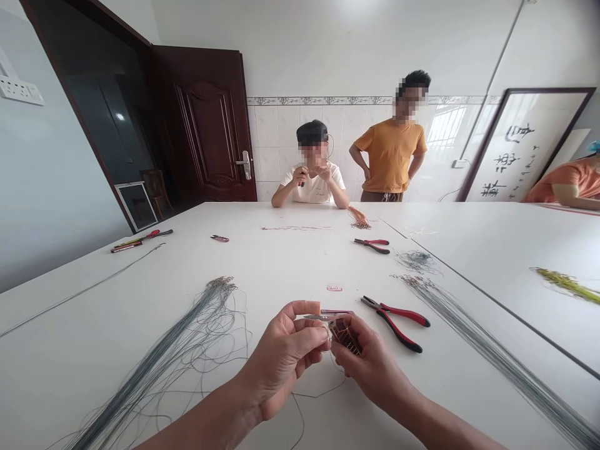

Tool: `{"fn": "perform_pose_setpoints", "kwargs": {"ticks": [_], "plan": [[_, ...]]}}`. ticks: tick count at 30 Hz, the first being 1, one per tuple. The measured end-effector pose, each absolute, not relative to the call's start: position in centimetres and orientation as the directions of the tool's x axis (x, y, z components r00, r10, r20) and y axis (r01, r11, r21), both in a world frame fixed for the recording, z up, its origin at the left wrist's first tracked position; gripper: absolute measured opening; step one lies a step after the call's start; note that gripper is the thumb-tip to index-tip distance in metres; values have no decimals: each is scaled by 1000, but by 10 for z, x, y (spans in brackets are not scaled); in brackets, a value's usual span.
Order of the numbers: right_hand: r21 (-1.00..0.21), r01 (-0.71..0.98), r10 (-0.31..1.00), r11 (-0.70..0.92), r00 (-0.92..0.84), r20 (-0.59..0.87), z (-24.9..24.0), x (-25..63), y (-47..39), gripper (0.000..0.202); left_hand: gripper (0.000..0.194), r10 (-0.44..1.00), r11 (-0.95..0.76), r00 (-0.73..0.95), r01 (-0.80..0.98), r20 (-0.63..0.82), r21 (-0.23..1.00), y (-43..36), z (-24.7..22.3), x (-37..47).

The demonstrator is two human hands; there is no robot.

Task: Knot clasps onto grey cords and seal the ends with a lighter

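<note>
My left hand is closed in a pinch on a thin grey cord, with its index finger raised and a tan wrap around that fingertip. Wrapped around a dark, gold-patterned lighter is my right hand; the lighter's metal end faces my left fingertips. Between the hands show the pointed blades of small thread snips; whether they lie on the table or are held I cannot tell. A loose stretch of cord hangs below my hands to the tabletop. Red-and-black pliers lie just beyond my right hand.
Bundles of grey cords lie left and right on the white table. Farther off are more pliers, red snips, a cord tangle and orange cords. Across sits a person; another person stands.
</note>
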State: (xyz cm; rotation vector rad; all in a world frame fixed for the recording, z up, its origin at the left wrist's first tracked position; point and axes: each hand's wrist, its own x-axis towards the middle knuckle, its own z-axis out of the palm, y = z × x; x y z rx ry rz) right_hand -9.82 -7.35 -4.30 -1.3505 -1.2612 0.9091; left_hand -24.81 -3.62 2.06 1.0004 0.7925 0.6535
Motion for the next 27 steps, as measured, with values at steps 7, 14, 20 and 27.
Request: {"fn": "perform_pose_setpoints", "kwargs": {"ticks": [7,14,20,27], "plan": [[-976,205,983,72,150,103,-46,-98,-72,13,33,782,408,556,-115,-282,906,-37,19,-247],[-986,159,987,59,138,81,-47,-97,-72,9,32,785,405,553,-119,-278,907,-36,19,-247],[-999,-19,990,45,138,42,-41,-98,-77,19,33,802,379,531,-97,-274,920,-35,23,-247],[-968,-238,986,-81,125,-113,-31,-95,-85,49,37,812,347,532,-112,-239,931,-34,25,-247]]}}
